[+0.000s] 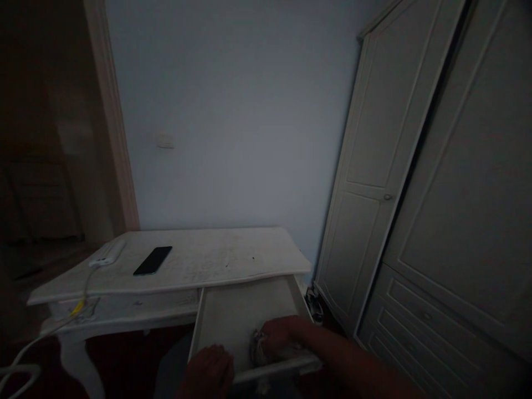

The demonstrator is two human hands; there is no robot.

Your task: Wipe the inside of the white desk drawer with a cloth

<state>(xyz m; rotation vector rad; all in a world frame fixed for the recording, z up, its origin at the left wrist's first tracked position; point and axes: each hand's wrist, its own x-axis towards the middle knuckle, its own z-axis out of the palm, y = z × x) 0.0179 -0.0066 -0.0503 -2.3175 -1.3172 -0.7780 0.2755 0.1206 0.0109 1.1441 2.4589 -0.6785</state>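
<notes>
A white drawer [233, 310] is pulled out from the right side of a worn white desk [211, 252]. My right hand [279, 335] reaches into it, fingers closed on a crumpled greyish cloth [257, 346] pressed against the drawer's bottom near the front panel. At the drawer's front left corner, my left hand [211, 366] has its fingers curled over the edge. The dim light hides the details of both hands' fingers.
On the desktop lie a dark smartphone [153, 260] and a white power strip [107, 254], whose cord [85, 285] hangs over the left edge with a yellow piece on it. A white wardrobe [374, 166] stands at the right. Dark shoes [314, 305] sit on the floor beside the desk.
</notes>
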